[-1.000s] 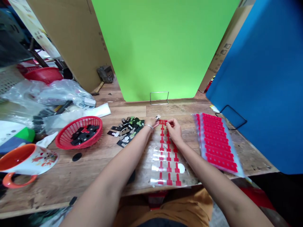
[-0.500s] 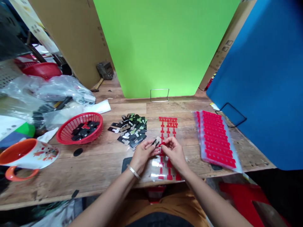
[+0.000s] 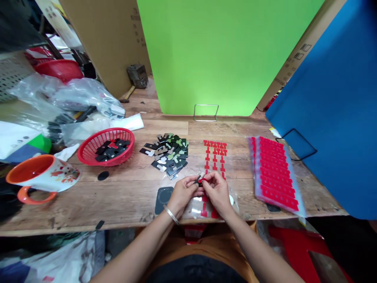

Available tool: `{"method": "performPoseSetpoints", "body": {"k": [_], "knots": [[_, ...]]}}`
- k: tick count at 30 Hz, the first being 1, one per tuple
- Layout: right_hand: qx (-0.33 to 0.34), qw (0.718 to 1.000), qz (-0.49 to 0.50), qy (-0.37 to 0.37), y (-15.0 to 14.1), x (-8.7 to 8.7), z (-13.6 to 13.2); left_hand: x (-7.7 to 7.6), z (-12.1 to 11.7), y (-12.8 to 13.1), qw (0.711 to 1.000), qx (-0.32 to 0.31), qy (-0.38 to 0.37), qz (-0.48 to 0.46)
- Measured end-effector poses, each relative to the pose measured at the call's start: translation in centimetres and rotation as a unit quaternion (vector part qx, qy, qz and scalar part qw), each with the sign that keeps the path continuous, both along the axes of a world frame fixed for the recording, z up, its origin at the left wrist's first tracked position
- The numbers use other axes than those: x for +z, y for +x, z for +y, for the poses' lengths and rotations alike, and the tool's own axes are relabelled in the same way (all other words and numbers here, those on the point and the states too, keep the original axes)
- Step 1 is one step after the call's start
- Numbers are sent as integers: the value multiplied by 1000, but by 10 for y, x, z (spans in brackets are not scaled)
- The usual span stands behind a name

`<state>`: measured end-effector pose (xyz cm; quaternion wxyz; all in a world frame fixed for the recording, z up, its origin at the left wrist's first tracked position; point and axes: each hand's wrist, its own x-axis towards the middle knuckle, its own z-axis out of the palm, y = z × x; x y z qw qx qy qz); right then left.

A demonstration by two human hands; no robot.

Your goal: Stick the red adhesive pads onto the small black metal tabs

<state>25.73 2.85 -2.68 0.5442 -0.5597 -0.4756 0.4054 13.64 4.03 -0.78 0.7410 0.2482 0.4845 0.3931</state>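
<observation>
My left hand (image 3: 183, 195) is closed on a small dark metal plate (image 3: 198, 180) of the slotted kind in the pile. My right hand (image 3: 218, 192) pinches a red T-shaped sticker (image 3: 202, 180) against that plate; the fingers hide part of both pieces. Beneath both hands lies a clear sheet with rows of red T-shaped stickers (image 3: 215, 151). A pile of slotted metal plates (image 3: 169, 155), black and shiny, is spread on the table to the left of the sheet.
A red basket (image 3: 83, 152) holding black pieces stands at left, beside an orange and white mug (image 3: 66, 176). Stacked sheets of red stickers (image 3: 277, 173) lie at right. Green (image 3: 224, 55) and blue (image 3: 330, 98) boards rise behind the table (image 3: 123, 196).
My fingertips have drawn together, bringing the red sticker onto the plate. The whole view has shifted slightly, so the table things appear farther right and mostly higher.
</observation>
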Motion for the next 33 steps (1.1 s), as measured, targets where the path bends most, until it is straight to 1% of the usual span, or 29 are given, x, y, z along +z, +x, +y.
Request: {"method": "performPoseSetpoints", "body": {"k": [6,13,25,33], "knots": [[-4,1000,-12,2,0,-2,-1,-3,0,-1,1000,2,2,-6],[5,1000,-7,-3,0,-1,-2,-4,1,-1,1000,-15,10,0],[4,1000,-20,7,0,-5,-1,-6,1,-2,1000,-26,17,5],[8,1000,-22,5,1,-6,-1,-5,2,-2,999,-39,20,10]]}}
